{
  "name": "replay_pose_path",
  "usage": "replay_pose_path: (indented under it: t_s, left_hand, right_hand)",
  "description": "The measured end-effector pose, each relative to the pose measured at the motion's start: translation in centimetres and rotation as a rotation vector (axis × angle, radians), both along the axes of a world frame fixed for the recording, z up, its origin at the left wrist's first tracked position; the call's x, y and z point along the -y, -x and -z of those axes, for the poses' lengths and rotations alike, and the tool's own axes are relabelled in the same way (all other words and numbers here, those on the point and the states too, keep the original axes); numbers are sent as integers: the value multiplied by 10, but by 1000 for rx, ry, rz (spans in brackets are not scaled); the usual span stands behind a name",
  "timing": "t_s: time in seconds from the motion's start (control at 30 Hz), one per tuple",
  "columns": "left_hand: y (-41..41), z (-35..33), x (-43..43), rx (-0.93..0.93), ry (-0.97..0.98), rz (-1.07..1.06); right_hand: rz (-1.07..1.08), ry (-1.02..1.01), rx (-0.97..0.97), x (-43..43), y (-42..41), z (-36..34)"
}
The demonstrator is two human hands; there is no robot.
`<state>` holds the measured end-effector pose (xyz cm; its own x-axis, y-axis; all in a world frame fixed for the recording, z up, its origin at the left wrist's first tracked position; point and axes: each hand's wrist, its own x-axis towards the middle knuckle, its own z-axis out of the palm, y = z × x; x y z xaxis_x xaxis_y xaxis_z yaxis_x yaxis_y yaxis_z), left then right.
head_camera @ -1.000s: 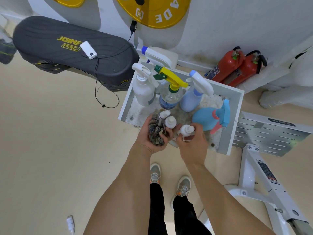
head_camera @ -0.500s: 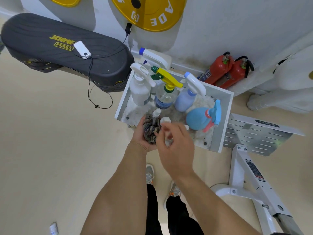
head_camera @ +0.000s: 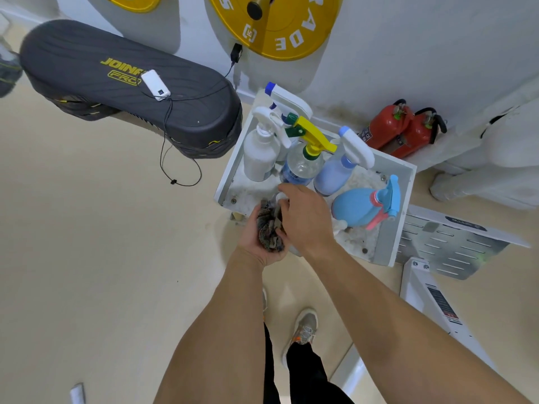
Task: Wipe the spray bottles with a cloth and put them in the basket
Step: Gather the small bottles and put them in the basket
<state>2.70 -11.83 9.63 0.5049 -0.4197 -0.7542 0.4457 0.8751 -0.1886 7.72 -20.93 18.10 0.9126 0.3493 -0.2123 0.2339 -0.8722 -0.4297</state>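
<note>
Left hand [head_camera: 259, 237] cupped palm-up at the basket's 6 o'clock edge, fingers closed round a bunched dark cloth [head_camera: 269, 228]. Right hand [head_camera: 306, 217] lies over it from 3 o'clock, back to the camera, fingers curled down onto a small white cap [head_camera: 280, 196] showing at its 11 o'clock; whether it truly grips that bottle I cannot tell, the body being hidden under hand and cloth.

White basket [head_camera: 404, 182] sits on the floor against the wall. Inside, standing along the 12 o'clock side:
- white bottle [head_camera: 258, 154], white trigger, at 10 o'clock
- clear bottle [head_camera: 303, 166] with yellow and green trigger, centre, touching the white one
- pale blue bottle [head_camera: 335, 176], white trigger, just beside the clear one at its 3 o'clock
- a blue-tipped white sprayer [head_camera: 287, 97] sticks up behind these at the far rim; its body hidden

Round blue bottle [head_camera: 357, 207] with blue and pink trigger lies on its side at the basket's 3 o'clock, near the right hand.

Outside the basket: two red extinguishers [head_camera: 399, 129] at 2 o'clock by the wall, black pad [head_camera: 116, 88] at 10 o'clock carrying a small white device on a cable. Shoes visible at 6 o'clock between the forearms.
</note>
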Motion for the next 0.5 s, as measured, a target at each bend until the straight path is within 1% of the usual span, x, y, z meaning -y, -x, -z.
replay_pose_path:
  t_s: [0.1,0.2,0.33,0.5]
  left_hand:
    - [9,-3,-4,10,79,-59]
    - [16,-1,-4,7,99,-59]
    - [17,-7,2,34,61,-50]
    - [18,-3,7,38,26,-51]
  right_hand:
    - [-14,-22,-36,-2,2,1]
    - [-10,-4,-18,-5,3,2]
    - [15,51,-9,-7,4,3]
    - [47,48,-48,-2,7,7]
